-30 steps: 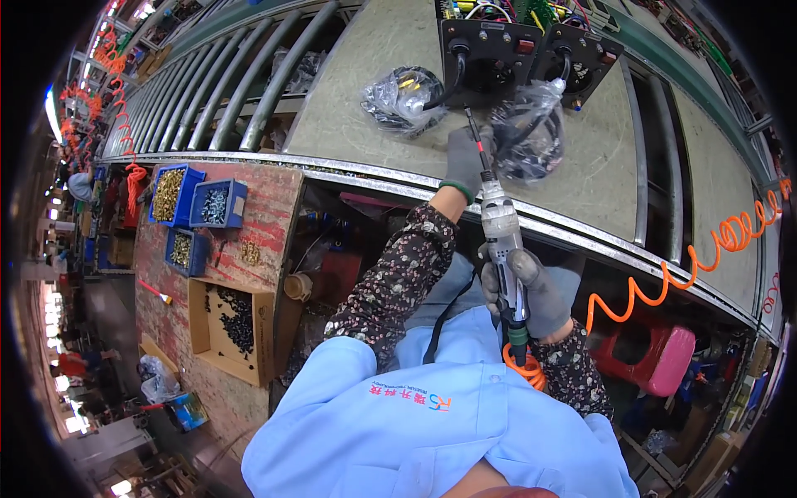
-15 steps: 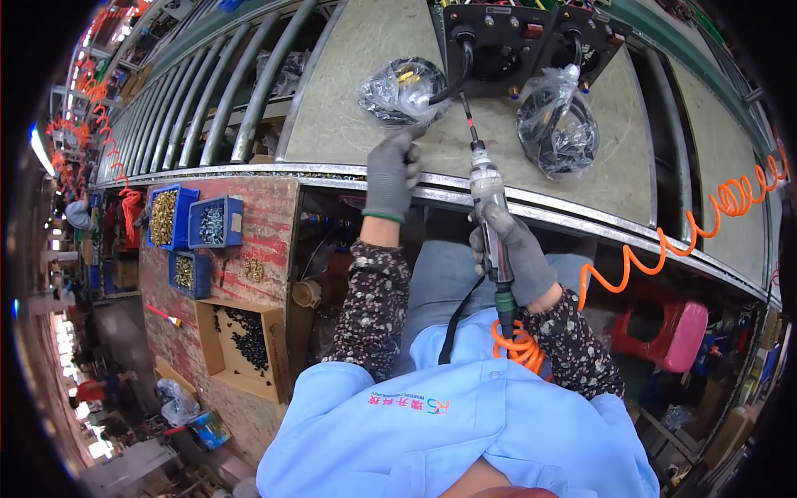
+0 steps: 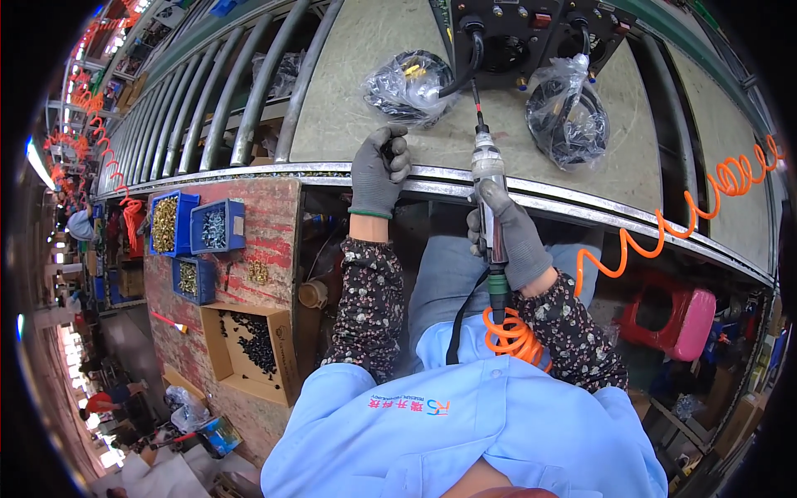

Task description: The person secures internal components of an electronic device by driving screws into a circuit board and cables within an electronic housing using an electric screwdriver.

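Note:
My right hand [image 3: 510, 236], in a grey glove, is wrapped round a pneumatic screwdriver [image 3: 490, 170] with a green rear end. Its long bit points away from me, and the tip reaches the lower edge of a black metal box [image 3: 503, 51] with a fan opening, red switch and thick black cable. My gloved left hand [image 3: 378, 170] is closed with curled fingers over the bench's near edge. Something dark shows between thumb and fingers, too small to name. Just beyond it lies a coiled cable in clear plastic [image 3: 408, 90].
A second bagged cable [image 3: 568, 124] hangs from another black box [image 3: 591, 41] at right. An orange coiled air hose [image 3: 656, 256] crosses the right side. On the left, a worn red board [image 3: 270, 207] carries blue bins [image 3: 217, 226] of fasteners and a cardboard box [image 3: 249, 353] of black screws.
My left hand has drawn back a little to the left, away from the bagged cable, its fingers more curled. The screwdriver stays in my right hand, its bit still at the box.

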Motion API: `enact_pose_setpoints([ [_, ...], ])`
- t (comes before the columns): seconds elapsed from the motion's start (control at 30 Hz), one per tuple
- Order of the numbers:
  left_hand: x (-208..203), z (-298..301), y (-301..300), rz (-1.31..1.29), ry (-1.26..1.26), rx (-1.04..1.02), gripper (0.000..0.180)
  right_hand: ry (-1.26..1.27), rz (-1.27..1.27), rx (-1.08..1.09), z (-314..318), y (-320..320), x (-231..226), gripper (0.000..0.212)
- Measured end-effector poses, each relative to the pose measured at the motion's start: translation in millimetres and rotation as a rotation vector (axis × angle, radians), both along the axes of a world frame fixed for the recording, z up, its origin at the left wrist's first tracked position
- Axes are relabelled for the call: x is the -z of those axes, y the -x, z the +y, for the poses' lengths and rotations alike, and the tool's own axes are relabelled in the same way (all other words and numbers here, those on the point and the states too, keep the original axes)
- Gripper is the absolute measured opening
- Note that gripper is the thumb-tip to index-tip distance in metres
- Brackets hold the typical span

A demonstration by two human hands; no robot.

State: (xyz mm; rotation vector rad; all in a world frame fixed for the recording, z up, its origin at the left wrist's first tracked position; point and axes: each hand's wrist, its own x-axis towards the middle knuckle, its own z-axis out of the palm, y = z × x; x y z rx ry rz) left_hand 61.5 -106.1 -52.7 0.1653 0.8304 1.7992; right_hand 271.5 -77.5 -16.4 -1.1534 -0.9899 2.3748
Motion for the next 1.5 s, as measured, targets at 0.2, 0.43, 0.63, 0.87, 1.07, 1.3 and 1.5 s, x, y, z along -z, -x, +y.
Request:
enact_pose_setpoints([
  [0.2, 2.1, -1.7, 2.3, 0.012, 0.016, 0.003, 0.023, 0.026, 0.018, 0.030, -1.8, -2.1, -2.9, 0.046],
  [0.43, 0.4, -0.6, 1.4, 0.019, 0.020, 0.012, 0.023, 0.004, 0.019, 0.038, 0.5, -6.9, -4.1, 0.046],
  [0.63, 8.6, -0.6, 7.3, 0.014, -0.031, 0.047, 0.023, 0.026, 0.021, 0.043, 1.9, -5.8, -1.2, 0.045],
  [0.87, 4.1, -1.3, 4.0, 0.017, -0.029, 0.048, 0.023, 0.008, 0.023, 0.058, 1.3, -6.6, -0.2, 0.046],
  [1.07, 1.9, -1.3, 1.7, 0.027, -0.012, 0.023, 0.024, 0.053, 0.023, 0.038, 3.6, -7.7, -2.4, 0.046],
  [1.3, 0.0, -0.5, -0.7, 0.055, 0.028, 0.006, 0.024, 0.015, 0.012, 0.043, 5.9, -4.8, -0.1, 0.045],
  [1.5, -6.0, 1.1, -6.7, 0.106, 0.047, -0.006, 0.024, 0.007, -0.039, 0.012, 9.6, -2.0, 1.0, 0.044],
])
